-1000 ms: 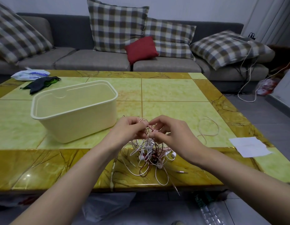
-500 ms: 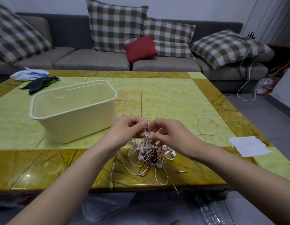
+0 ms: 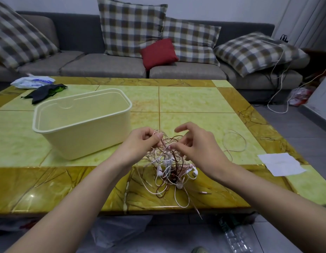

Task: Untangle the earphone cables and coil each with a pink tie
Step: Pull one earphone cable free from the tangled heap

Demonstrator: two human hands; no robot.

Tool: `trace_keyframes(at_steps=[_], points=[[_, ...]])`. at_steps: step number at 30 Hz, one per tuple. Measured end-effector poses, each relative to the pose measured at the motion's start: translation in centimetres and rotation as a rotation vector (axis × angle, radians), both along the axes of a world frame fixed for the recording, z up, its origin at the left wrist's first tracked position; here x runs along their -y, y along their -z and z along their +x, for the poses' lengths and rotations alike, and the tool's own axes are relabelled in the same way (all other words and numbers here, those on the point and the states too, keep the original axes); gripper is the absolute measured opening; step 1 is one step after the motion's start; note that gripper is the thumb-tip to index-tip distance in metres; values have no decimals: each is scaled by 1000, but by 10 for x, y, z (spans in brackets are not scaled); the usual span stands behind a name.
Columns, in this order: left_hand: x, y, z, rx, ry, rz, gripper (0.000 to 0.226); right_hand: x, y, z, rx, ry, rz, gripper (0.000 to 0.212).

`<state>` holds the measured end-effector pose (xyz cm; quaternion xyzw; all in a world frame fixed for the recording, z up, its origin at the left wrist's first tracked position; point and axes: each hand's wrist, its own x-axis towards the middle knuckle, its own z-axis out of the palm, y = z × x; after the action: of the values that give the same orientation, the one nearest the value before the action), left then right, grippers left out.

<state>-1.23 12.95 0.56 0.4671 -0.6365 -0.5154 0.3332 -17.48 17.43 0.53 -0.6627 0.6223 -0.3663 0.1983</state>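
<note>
Two pinch grips, left hand [image 3: 140, 144] and right hand [image 3: 199, 148], on tangled earphone cables [image 3: 169, 170].

We log: left hand [image 3: 140, 143] pinches strands atop earphone tangle [image 3: 169, 167] at near edge of table [image 3: 195, 99]. Right hand [image 3: 200, 148] thumb on tangle, index raised; grip unclear. Cream tub [image 3: 82, 136] at left, loose cable loop [image 3: 235, 151] at right.

The counter [image 3: 195, 99] is pale yellow-green marbled tile, bordered in golden brown with dark veins. Left of centre, the tub [image 3: 89, 141] is plain cream. The earphone cables [image 3: 169, 167] mix white, pale pink and dark reddish brown. Along the top, a grey sofa [image 3: 111, 64] carries brown, cream and grey checked cushions [image 3: 129, 28] and one plain red cushion [image 3: 158, 52]. At right lies a white paper [image 3: 280, 166].
</note>
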Motion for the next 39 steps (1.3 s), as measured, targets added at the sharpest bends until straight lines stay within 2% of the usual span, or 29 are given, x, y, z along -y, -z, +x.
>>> trace_keyframes(at_steps=[2,4,8,12,16,21,23,29,35,39], points=[[0,1,-1,-4,-15,-4,17,-1,-1,0,-26,22,-40,23],[0,0,-2,-44,-42,-3,16,-4,-4,1,-131,-59,-38,11],[0,-1,-4,-91,-59,-2,18,-10,-3,5,-360,-167,-12,26],[-2,-1,-5,-99,-9,0,16,-6,-2,5,-165,-64,-122,14],[-1,-3,-5,-107,26,7,16,-2,-3,6,-132,-139,-6,27],[-3,-4,-1,-122,110,40,20,-2,-4,2,81,-172,73,5],[-3,-4,0,-108,123,53,22,-3,-4,0,122,-157,93,7],[-3,-7,-4,-132,25,88,21,-3,-6,-1,114,-99,51,12],[-4,-7,-9,-126,-31,88,20,-3,-6,0,-19,-154,51,11],[-3,-8,-10,-187,-93,75,19,-3,-5,-1,-75,-134,80,15]])
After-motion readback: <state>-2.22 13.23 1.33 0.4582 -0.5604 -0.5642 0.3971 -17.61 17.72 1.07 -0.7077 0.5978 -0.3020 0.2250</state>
